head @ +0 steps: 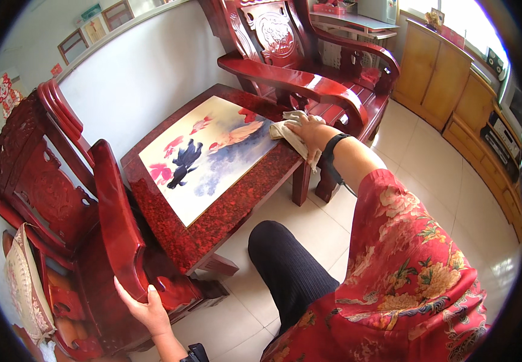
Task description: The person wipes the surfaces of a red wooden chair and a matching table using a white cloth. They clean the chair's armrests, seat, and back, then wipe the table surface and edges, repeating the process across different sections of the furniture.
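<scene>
My right hand [308, 131] presses a beige cloth [293, 135] onto the right end of a low red table [238, 190], and part of the cloth hangs over the edge. A picture of goldfish [211, 154] fills the middle of the tabletop. At the lower left, my left hand [145, 307] rests against the front end of the glossy armrest [118, 217] of a carved wooden chair, thumb apart from the fingers. That hand's fingers are partly hidden by the armrest.
Another carved red wooden armchair [306, 86] stands against the table's far right end. A floral cushion [25, 285] leans in the left chair [48, 194]. Wooden cabinets [437, 68] line the right wall. My bent knee is close to the table's front edge, above the tiled floor [328, 217].
</scene>
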### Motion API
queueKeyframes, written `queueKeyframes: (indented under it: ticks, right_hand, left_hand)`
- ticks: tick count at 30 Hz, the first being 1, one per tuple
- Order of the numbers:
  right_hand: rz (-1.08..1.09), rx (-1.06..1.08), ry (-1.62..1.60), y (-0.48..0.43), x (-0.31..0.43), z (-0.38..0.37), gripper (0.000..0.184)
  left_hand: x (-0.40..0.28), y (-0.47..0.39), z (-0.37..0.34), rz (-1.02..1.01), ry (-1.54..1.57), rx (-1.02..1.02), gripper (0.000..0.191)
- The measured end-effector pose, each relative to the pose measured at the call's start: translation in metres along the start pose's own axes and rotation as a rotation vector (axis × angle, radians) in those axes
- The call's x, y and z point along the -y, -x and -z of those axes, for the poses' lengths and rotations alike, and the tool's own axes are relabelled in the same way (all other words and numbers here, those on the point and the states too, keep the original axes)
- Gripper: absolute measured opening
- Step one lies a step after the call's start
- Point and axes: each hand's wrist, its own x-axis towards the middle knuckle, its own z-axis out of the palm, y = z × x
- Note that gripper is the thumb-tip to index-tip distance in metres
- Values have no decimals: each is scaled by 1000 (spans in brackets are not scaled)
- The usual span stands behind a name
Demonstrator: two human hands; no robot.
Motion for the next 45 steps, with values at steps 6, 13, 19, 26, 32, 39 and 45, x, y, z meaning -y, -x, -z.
queueKeyframes:
  ticks: [6, 13, 19, 26, 32, 39, 45]
  right_hand:
    - [-36, -5, 77, 2, 11, -2, 137]
    - [120, -163, 212, 27, 81, -10, 68]
    - [730, -13, -126, 51, 193, 22, 84]
    - [931, -65, -152, 50, 297, 38, 89]
    - [972, -121, -223, 2, 365, 52, 81]
    - [699, -97, -217, -80, 327, 54, 81]
    - [372, -121, -290, -130, 212, 30, 78]
  left_hand:
    - [6, 0, -3, 2, 24, -32, 83]
    - [6, 0, -5, -7, 53, -50, 82]
    - [-1, -1, -5, 23, 61, -46, 84]
    - [3, 0, -4, 1, 49, -50, 83]
    - [6, 0, -4, 12, 3, -41, 82]
    - [-4, 0, -1, 34, -24, -14, 81]
    - [-9, 1, -2, 46, -43, -5, 80]
